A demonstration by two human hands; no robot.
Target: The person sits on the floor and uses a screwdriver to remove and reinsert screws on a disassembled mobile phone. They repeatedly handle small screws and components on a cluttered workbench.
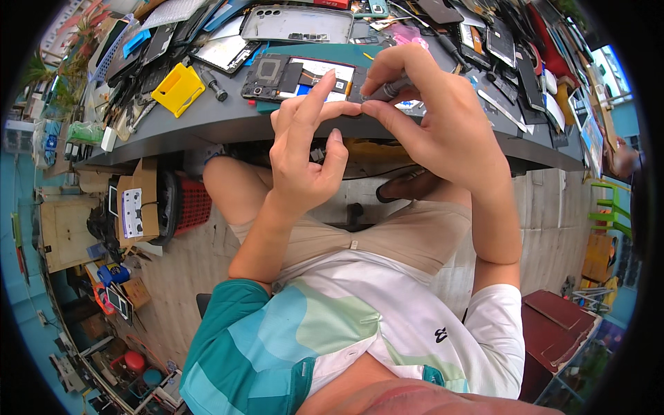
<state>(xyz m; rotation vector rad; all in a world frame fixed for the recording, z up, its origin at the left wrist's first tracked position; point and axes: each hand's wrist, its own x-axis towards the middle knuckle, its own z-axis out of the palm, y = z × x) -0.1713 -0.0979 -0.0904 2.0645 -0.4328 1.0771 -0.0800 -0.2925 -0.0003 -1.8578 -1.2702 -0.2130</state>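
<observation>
An opened phone (277, 77) lies on the bench in front of me, its inner parts and battery exposed. My left hand (308, 142) is just this side of it, fingers spread, with one fingertip meeting my right thumb. Whether something tiny sits between those tips cannot be made out. My right hand (443, 117) curls around a short dark grey cylindrical tool (395, 88), like a screwdriver handle; the fingers partly cover it. Under the phone spreads a dark green mat (339, 52).
Left of the phone are a yellow plastic holder (178, 90) and a dark grey cylinder (214, 86). Phone parts crowd the bench, including a clear back panel (297, 25) behind. A red basket (192, 203) and cardboard box (138, 200) stand below, at left.
</observation>
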